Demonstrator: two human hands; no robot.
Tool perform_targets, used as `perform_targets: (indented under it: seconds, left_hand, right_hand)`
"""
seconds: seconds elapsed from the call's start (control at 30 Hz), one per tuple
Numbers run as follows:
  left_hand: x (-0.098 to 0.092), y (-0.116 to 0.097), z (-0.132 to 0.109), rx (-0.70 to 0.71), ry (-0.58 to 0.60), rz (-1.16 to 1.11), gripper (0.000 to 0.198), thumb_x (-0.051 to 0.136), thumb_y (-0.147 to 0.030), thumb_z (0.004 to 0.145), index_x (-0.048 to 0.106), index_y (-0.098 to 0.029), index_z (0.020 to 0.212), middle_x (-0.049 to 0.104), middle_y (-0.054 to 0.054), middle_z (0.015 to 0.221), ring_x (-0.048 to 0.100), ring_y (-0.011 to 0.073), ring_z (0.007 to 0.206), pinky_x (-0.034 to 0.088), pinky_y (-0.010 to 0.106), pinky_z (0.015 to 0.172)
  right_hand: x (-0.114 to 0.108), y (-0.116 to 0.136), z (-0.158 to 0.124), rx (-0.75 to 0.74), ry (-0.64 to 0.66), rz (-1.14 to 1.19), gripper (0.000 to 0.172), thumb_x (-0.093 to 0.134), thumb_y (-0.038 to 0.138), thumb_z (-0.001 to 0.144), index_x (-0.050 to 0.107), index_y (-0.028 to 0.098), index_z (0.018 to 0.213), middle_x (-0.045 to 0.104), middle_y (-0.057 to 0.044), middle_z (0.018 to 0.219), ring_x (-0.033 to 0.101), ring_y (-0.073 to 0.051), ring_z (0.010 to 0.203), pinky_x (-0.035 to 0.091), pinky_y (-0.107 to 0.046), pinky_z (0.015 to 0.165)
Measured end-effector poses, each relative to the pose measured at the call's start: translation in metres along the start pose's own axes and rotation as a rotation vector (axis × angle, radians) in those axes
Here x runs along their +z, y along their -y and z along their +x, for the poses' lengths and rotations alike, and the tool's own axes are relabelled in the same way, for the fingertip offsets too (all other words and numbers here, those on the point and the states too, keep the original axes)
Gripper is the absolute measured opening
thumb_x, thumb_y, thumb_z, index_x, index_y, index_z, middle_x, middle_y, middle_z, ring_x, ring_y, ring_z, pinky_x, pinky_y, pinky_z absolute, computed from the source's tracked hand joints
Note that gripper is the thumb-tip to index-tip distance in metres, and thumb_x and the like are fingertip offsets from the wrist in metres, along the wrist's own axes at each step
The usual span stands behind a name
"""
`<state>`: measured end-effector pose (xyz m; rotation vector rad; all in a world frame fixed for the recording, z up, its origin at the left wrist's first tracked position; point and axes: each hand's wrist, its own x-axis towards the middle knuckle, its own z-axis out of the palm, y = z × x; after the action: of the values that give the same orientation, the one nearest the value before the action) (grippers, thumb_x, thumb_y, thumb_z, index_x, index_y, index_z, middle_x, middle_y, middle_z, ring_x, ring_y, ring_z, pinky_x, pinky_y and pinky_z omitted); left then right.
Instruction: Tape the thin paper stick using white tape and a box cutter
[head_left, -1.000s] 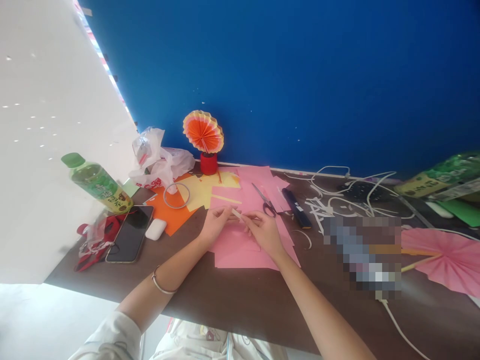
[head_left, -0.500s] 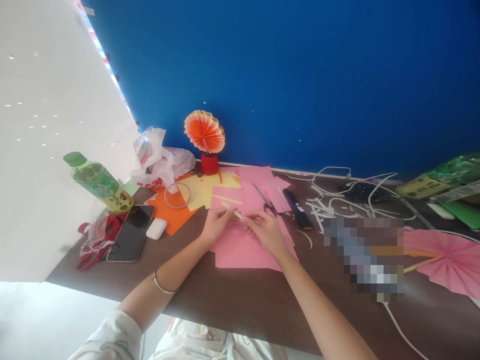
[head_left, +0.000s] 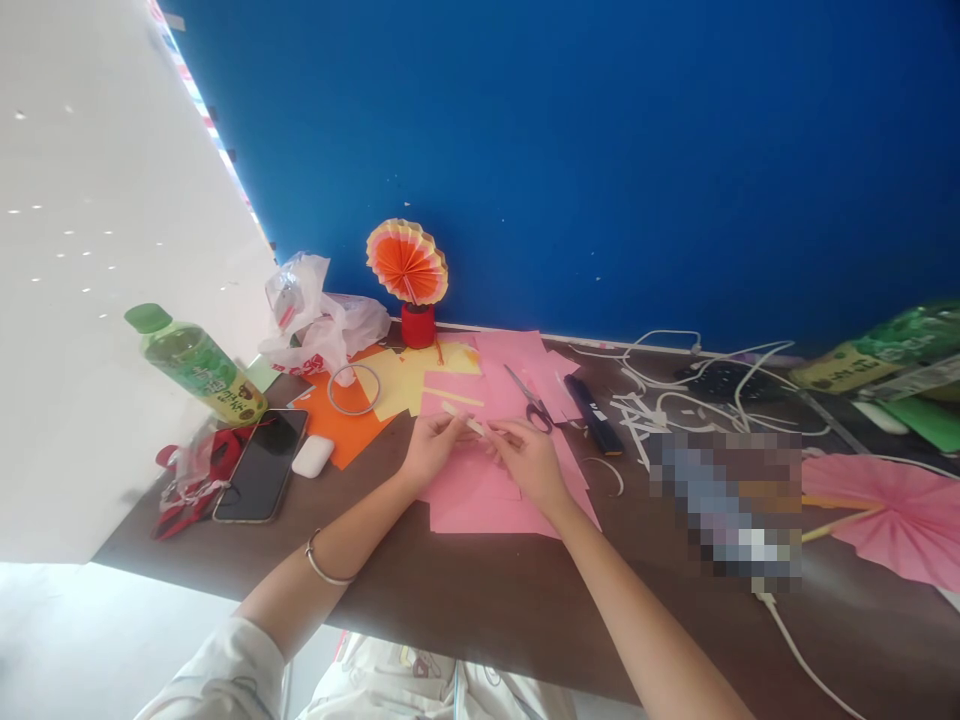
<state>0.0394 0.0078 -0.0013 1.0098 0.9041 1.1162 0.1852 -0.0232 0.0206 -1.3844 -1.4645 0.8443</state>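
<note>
Between the two hands, just over the pink paper [head_left: 495, 515] on the table [head_left: 360, 590], I see a short pale strip [head_left: 474, 427], slanting so that its far end pokes out past the left fingertips. The left hand [head_left: 435, 447] is closed in a pinch on it, thumb against fingers; the right hand [head_left: 531, 462] pinches the end nearest to it, its other fingers curled underneath. From here I read the strip as paper, perhaps folded — I can't make out layers at this distance — so I'd expect next to no weight, fair stiffness along its length and easy bending across it. Dry paper shouldn't slip much, but a hard squeeze could crease it and a sideways tug could tear it. I'd take hold lightly near both ends, pads flat on the broad faces, leaving the middle free — much as the hands have it. A yellow strip [head_left: 454, 396] lies flat just beyond the left hand, and the scissors [head_left: 538, 414] lie just beyond the right, handles close to the knuckles, so I'd keep that wrist low and its sideways swings small.
</note>
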Motion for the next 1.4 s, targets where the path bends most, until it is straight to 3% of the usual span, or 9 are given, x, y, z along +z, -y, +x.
perform_targets:
  seconds: [0.23,0.37,0.5,0.63,0.77,1.1,1.4]
  left_hand:
    - [0.002,-0.004,-0.002,-0.015,-0.006,-0.030,0.036,0.062,-0.048,0.070,0.068,-0.014,0.078,0.070,0.005,0.074,0.067,0.0196,0.071,0.053,0.036,0.075]
    - [0.003,-0.005,-0.005,0.026,0.076,0.063,0.030,0.067,-0.041,0.068,0.070,-0.014,0.080,0.070,0.007,0.081,0.066,0.0191,0.078,0.050,0.033,0.079]
    - [0.002,-0.004,-0.006,0.039,0.119,0.170,0.029,0.063,-0.042,0.072,0.071,-0.014,0.071,0.070,0.006,0.073,0.065,0.0187,0.074,0.050,0.031,0.077]
    - [0.001,-0.001,-0.004,0.007,0.126,0.081,0.032,0.062,-0.043,0.073,0.071,-0.013,0.074,0.070,0.006,0.072,0.065,0.0179,0.069,0.051,0.031,0.074]
    - [0.000,0.002,-0.002,-0.023,0.102,0.041,0.031,0.064,-0.043,0.071,0.071,-0.013,0.072,0.070,0.006,0.071,0.066,0.0187,0.068,0.052,0.032,0.072]
    - [-0.001,-0.003,-0.002,-0.020,0.040,0.049,0.034,0.064,-0.046,0.069,0.071,-0.013,0.075,0.071,0.008,0.076,0.067,0.0217,0.074,0.053,0.036,0.078]
    - [-0.002,-0.001,0.000,-0.028,0.029,0.070,0.034,0.065,-0.046,0.068,0.070,-0.013,0.072,0.071,0.008,0.069,0.068,0.0219,0.068,0.053,0.037,0.076]
  right_hand:
    - [0.000,-0.004,0.001,-0.091,0.010,-0.090,0.031,0.054,0.046,0.078,0.062,0.018,0.066,0.059,-0.004,0.067,0.053,-0.014,0.052,0.047,-0.030,0.056]
    - [0.003,-0.007,0.001,-0.118,-0.012,-0.102,0.029,0.053,0.044,0.079,0.062,0.018,0.068,0.060,-0.004,0.069,0.056,-0.015,0.058,0.048,-0.031,0.062]
    - [0.004,-0.006,-0.001,-0.071,0.016,-0.033,0.026,0.055,0.042,0.078,0.063,0.018,0.072,0.061,-0.005,0.075,0.055,-0.013,0.053,0.050,-0.031,0.056]
    - [0.003,-0.004,-0.001,-0.052,0.039,0.030,0.024,0.058,0.041,0.076,0.063,0.017,0.076,0.062,-0.007,0.083,0.059,-0.014,0.057,0.052,-0.031,0.058]
    - [0.000,-0.002,-0.001,-0.047,0.058,0.025,0.024,0.061,0.041,0.075,0.065,0.017,0.076,0.063,-0.007,0.085,0.062,-0.015,0.065,0.054,-0.030,0.064]
    - [-0.005,0.005,-0.001,0.095,0.069,0.076,0.024,0.062,0.039,0.072,0.063,0.017,0.081,0.067,-0.007,0.082,0.066,-0.018,0.067,0.056,-0.031,0.064]
    - [-0.004,0.001,0.000,0.167,0.061,0.072,0.021,0.060,0.036,0.073,0.061,0.016,0.079,0.068,-0.007,0.077,0.067,-0.019,0.066,0.052,-0.027,0.050]
